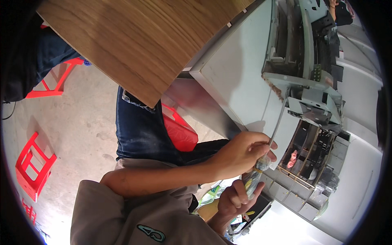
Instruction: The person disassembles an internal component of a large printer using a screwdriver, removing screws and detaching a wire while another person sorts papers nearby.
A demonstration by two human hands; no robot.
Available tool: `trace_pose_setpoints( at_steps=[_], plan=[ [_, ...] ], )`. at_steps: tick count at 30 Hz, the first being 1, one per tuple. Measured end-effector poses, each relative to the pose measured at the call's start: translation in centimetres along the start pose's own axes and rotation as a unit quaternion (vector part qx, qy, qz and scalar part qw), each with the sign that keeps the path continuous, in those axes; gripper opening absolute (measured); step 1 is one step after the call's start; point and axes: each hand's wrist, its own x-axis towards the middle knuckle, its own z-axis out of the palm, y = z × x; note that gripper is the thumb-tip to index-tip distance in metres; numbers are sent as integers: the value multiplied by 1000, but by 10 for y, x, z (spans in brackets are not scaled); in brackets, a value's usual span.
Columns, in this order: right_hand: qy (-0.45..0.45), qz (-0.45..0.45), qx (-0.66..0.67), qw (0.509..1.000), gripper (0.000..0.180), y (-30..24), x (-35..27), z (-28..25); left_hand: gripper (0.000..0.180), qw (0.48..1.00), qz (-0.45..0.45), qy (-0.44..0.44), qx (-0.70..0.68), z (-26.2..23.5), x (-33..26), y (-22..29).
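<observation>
At the table [228, 77] edge we clamp both hands on the screwdriver: left hand [241, 153] high on its handle [256, 175], right hand [234, 200] below. Thin, stiff shaft [279, 120] reaches the opened grey machine [304, 69]; handle likely light, best gripped there.

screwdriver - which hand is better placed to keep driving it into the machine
Probably the left hand: it grips the screwdriver where handle meets shaft, and the shaft runs up to the grey opened machine. The right hand only holds the handle's lower end, farther from the machine.
</observation>
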Motion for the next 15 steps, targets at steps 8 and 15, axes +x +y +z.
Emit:
trace_pose_setpoints(
  at_steps=[8, 15],
  plan=[
    [194, -197, -657, 701, 55, 16, 17, 19, 28, 793, 209, 116, 559, 14, -13, 46],
    [211, -236, -739, 594, 56, 23, 27, 38, 25, 673, 411, 193, 585, -4, 55, 84]
  ],
)
